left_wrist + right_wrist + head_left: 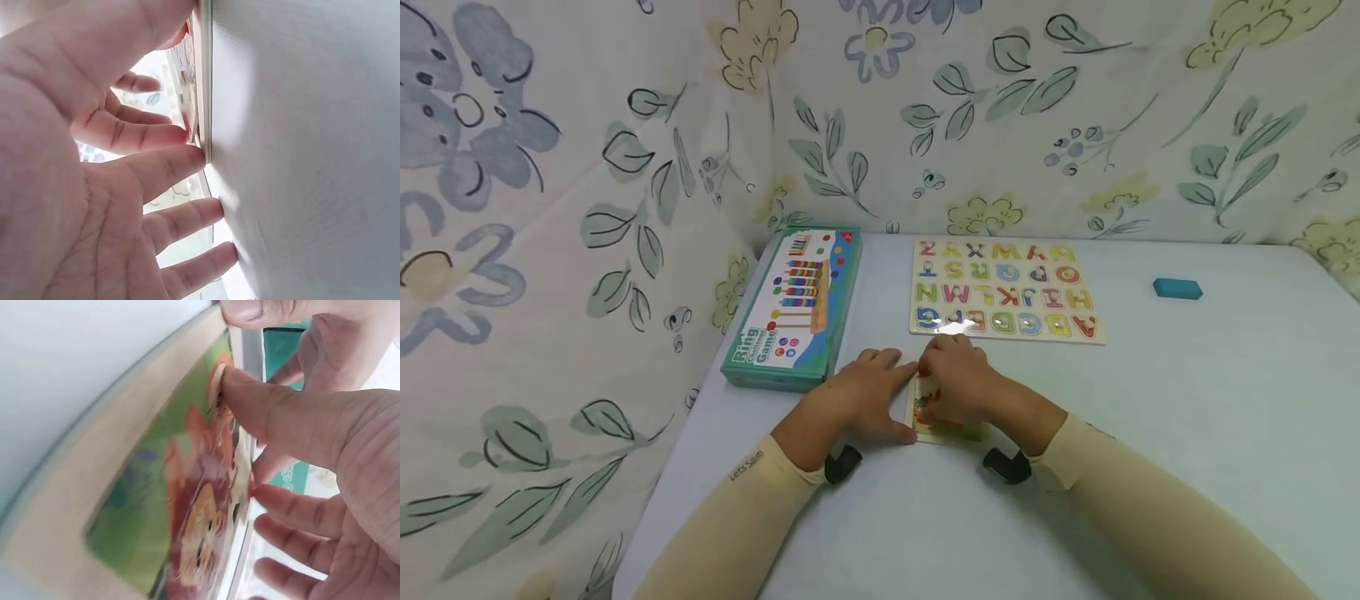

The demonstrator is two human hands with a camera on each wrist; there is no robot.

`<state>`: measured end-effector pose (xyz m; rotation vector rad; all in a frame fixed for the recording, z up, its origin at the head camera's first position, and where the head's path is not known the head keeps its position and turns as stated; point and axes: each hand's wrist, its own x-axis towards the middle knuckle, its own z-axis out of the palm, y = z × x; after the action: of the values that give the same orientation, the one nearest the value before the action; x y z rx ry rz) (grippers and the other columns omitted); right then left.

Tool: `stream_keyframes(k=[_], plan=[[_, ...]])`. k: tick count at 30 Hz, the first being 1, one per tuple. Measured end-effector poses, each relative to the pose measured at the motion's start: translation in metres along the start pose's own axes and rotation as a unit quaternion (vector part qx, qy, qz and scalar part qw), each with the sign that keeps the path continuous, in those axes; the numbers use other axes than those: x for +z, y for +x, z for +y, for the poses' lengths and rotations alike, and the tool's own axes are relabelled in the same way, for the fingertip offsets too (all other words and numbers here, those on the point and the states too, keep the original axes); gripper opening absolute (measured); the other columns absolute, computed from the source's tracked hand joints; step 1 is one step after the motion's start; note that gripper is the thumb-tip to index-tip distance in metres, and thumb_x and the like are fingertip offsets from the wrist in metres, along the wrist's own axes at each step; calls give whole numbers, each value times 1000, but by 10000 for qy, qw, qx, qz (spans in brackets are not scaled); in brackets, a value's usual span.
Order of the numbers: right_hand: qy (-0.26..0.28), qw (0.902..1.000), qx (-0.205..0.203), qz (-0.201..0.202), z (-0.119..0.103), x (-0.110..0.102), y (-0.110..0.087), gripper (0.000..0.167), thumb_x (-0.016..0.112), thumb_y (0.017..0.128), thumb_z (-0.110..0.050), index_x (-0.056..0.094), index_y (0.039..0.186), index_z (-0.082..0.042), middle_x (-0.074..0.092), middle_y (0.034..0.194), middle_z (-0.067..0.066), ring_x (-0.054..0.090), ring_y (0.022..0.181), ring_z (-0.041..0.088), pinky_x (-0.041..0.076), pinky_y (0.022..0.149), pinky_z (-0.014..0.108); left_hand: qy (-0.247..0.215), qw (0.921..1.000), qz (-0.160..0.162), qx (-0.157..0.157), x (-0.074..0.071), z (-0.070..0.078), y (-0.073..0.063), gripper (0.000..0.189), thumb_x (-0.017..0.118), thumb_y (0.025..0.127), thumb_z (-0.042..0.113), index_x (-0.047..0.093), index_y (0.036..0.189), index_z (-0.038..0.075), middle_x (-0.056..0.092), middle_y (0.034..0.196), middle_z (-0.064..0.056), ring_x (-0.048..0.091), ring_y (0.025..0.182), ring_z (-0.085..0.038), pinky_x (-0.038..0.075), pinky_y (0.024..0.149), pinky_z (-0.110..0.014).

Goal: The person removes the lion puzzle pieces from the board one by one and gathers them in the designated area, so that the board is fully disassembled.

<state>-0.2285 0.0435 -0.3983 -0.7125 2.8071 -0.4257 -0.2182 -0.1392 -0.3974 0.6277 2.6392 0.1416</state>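
Observation:
A small wooden picture puzzle board [925,437] lies flat in front of me, green with an orange and red animal picture and a pale wood border. My left hand [868,396] stands at its left side with fingers spread, the thumb and index fingertips at the board's edge and the other fingertips on the table. Over the board, my right hand [958,379] pinches a puzzle piece [239,478] between thumb and fingers; the pale side of the piece shows slightly raised above the picture. That hand hides much of the board in the head view.
A Ring Challenge Game box [793,308] lies to the left. Behind the hands is an alphabet puzzle board [1006,292] filled with coloured letters. A teal block [1177,288] rests at the back right. Floral cloth [880,150] hangs behind the white table [1187,417].

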Motion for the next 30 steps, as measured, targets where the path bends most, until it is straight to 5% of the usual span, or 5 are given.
stream_keyframes(k=[5,12,20,25,30], plan=[[91,9996,13,283,1,4,-4,49,89,80,-35,66,116,-13,61,127,5,47,121,29,42,104,54,-7,10000,16,-25,1,1,-1,102,78,79,64,30,163,29,27,168,-4,25,153,-30,38,117,-53],[1146,9918,157,548,8,4,-3,13,73,96,-20,69,109,-19,70,101,-4,59,94,17,55,91,38,-159,9998,97,-9,1,1,-4,101,80,79,61,31,162,30,27,168,-3,25,153,-30,37,118,-54],[1641,9827,471,711,57,-21,-27,13,77,93,-19,72,106,-16,69,100,1,66,94,20,59,81,35,-208,9997,112,43,1,1,-2,101,79,80,61,31,162,29,24,169,-4,23,155,-30,33,120,-53],[1722,9803,903,346,92,-25,-41,16,79,91,-18,73,105,-11,68,99,4,62,92,22,55,77,32,-165,9998,102,34,2,1,-2,102,79,80,61,30,163,28,24,170,-5,22,155,-30,32,121,-52],[1338,9868,866,296,104,-17,-42,20,80,90,-20,75,107,-10,67,97,3,57,87,20,49,72,29,-164,9998,140,36,3,1,-2,102,79,80,62,30,163,27,25,169,-5,23,155,-31,33,121,-52]])
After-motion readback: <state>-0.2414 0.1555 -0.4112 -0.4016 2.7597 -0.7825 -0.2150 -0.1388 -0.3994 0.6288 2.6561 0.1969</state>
